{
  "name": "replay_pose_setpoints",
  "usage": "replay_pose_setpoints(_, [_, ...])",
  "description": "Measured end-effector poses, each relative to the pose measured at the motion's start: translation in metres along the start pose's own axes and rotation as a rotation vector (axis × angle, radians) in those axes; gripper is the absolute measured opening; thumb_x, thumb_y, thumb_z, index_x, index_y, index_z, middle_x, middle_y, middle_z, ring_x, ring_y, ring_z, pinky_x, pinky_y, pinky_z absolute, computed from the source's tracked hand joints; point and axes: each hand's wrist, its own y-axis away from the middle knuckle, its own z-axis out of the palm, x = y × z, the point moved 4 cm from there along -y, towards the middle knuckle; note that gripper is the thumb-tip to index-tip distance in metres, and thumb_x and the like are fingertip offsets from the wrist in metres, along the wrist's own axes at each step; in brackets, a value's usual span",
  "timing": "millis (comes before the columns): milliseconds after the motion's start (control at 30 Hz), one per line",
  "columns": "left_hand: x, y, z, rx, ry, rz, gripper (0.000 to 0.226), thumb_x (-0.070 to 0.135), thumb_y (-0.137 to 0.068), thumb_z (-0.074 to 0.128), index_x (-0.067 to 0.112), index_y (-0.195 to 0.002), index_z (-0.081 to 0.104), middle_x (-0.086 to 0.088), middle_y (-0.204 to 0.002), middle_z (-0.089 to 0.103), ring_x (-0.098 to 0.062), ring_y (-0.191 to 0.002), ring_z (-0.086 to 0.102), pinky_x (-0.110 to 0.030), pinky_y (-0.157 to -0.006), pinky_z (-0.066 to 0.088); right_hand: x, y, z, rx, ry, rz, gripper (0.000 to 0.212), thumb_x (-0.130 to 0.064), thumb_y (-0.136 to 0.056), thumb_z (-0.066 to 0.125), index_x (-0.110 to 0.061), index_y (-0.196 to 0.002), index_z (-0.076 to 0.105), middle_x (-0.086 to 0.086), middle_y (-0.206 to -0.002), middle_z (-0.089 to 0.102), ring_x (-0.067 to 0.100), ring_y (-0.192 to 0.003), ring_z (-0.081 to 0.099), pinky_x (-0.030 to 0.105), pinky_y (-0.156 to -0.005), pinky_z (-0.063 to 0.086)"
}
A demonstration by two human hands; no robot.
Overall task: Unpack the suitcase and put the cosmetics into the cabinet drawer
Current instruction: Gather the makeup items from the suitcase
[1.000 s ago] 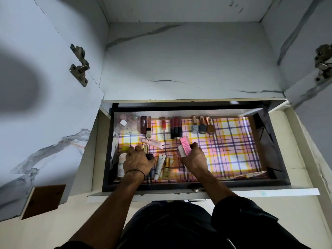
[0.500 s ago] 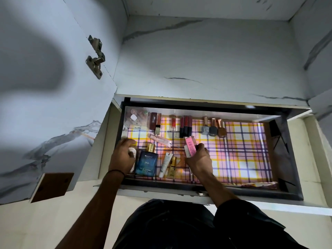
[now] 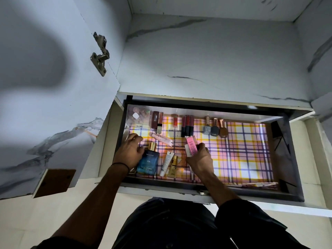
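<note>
Nearest the camera, both forearms reached over the dark front wall of the open drawer [image 3: 179,184].

1. The right hand [image 3: 200,161] was inside the drawer near its front, left of centre. Its fingers [image 3: 201,146] were curled round a pink tube [image 3: 191,145], which stood raised and tilted above the plaid liner [image 3: 242,151]. A white item [image 3: 187,150] lay against the tube's left side in the same grasp; its type could not be determined.
2. The left hand [image 3: 129,153], with a black band [image 3: 120,165] at the wrist, lay at the drawer's left end. Its fingers were bent, tips down toward the liner. Whether they grasped anything beneath the palm could not be told. The thumb side lay just beside a blue perfume bottle [image 3: 148,161].

Drawer contents, front to back:
- Front row: the perfume bottle lying flat, then a white tube [image 3: 166,163] and a small gold bottle [image 3: 173,167], between the two hands.
- Middle: a pale pink tube [image 3: 161,139] lying diagonally.
- Back wall: a clear case [image 3: 139,116] in the left corner, a row of lip glosses [image 3: 187,125], and three nail polish bottles [image 3: 214,129] to the right.

Beyond the drawer, the marbled cabinet door [image 3: 53,105] stood open at left, carrying a metal hinge [image 3: 100,54].
</note>
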Motion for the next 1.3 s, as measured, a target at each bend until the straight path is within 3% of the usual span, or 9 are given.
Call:
replay_pose_setpoints(100, [0.016,0.004,0.011,-0.187,-0.131,0.084,0.073,0.064,-0.085,0.056,0.030,-0.147,0.037,0.000,-0.156,0.028,-0.031,-0.140,0.029,-0.050,-0.115,0.027,0.000,0.000,0.000,0.002,-0.011,0.006,0.051,-0.017,-0.088,0.075,-0.014,-0.128,0.043,0.008,-0.123,0.057,0.017,-0.093,0.051,0.015,-0.055,0.039])
replay_pose_setpoints(233, [0.020,0.008,0.020,-0.237,-0.234,0.089,0.091,0.066,-0.078,0.065,0.036,-0.152,0.022,0.002,-0.159,0.026,-0.031,-0.142,0.025,-0.048,-0.115,0.024,0.001,0.001,0.000,0.016,-0.018,0.002,0.052,-0.018,-0.087,0.076,-0.014,-0.128,0.044,0.008,-0.123,0.058,0.017,-0.093,0.052,0.018,-0.058,0.041])
replay_pose_setpoints(467, [0.014,0.004,0.018,-0.140,-0.172,-0.018,0.081,0.058,-0.078,0.068,0.033,-0.147,0.033,0.002,-0.154,0.034,-0.032,-0.142,0.023,-0.052,-0.117,0.022,-0.001,0.000,-0.001,0.042,-0.029,0.007,0.051,-0.017,-0.087,0.075,-0.014,-0.126,0.044,0.007,-0.120,0.058,0.022,-0.096,0.058,0.034,-0.078,0.058])
replay_pose_setpoints(567, [0.033,-0.002,0.012,0.011,-0.139,0.024,0.059,0.049,-0.087,0.063,0.030,-0.140,0.045,0.001,-0.142,0.049,-0.028,-0.129,0.041,-0.044,-0.109,0.034,0.000,0.001,-0.002,0.055,-0.019,0.014,0.047,-0.017,-0.089,0.073,-0.013,-0.126,0.044,0.007,-0.117,0.058,0.026,-0.102,0.061,0.039,-0.086,0.058])
replay_pose_setpoints(700, [0.072,-0.014,0.011,0.027,-0.001,-0.014,0.038,0.024,-0.097,0.056,0.020,-0.135,0.052,-0.010,-0.115,0.067,-0.029,-0.103,0.063,-0.039,-0.084,0.053,0.004,0.001,-0.009,0.095,-0.049,0.003,0.045,-0.016,-0.089,0.072,-0.012,-0.124,0.044,0.001,-0.108,0.052,0.020,-0.093,0.053,0.032,-0.081,0.053])
replay_pose_setpoints(833, [0.091,-0.024,0.030,-0.092,-0.017,-0.028,0.035,0.015,-0.100,0.049,0.012,-0.135,0.052,-0.015,-0.117,0.066,-0.028,-0.103,0.064,-0.036,-0.088,0.053,0.012,0.002,-0.015,0.112,-0.106,0.020,0.042,-0.016,-0.086,0.075,-0.018,-0.112,0.043,-0.004,-0.100,0.053,0.021,-0.090,0.061,0.035,-0.073,0.058])
replay_pose_setpoints(967, [0.089,-0.028,0.036,-0.043,-0.037,-0.089,0.020,0.016,-0.098,0.053,0.005,-0.112,0.061,-0.012,-0.093,0.068,-0.021,-0.080,0.061,-0.034,-0.075,0.056,0.020,0.000,-0.016,0.072,-0.122,0.027,0.037,-0.015,-0.089,0.072,-0.017,-0.115,0.046,0.001,-0.108,0.061,0.020,-0.092,0.065,0.028,-0.065,0.057])
replay_pose_setpoints(1067, [0.086,-0.027,0.035,-0.021,-0.063,-0.112,0.024,0.021,-0.096,0.058,0.004,-0.112,0.064,-0.015,-0.098,0.070,-0.027,-0.088,0.066,-0.035,-0.076,0.056,0.022,-0.001,-0.015,0.071,-0.144,0.015,0.039,-0.021,-0.089,0.073,-0.016,-0.118,0.048,0.003,-0.109,0.063,0.021,-0.089,0.067,0.019,-0.052,0.049])
replay_pose_setpoints(1300, [0.090,-0.025,0.041,-0.126,-0.204,-0.046,0.038,0.017,-0.092,0.066,0.006,-0.126,0.053,-0.016,-0.110,0.067,-0.030,-0.102,0.065,-0.037,-0.084,0.055,0.026,-0.003,-0.022,0.078,-0.167,0.023,0.047,-0.023,-0.084,0.079,-0.014,-0.120,0.051,0.001,-0.104,0.065,0.017,-0.084,0.064,0.020,-0.054,0.045])
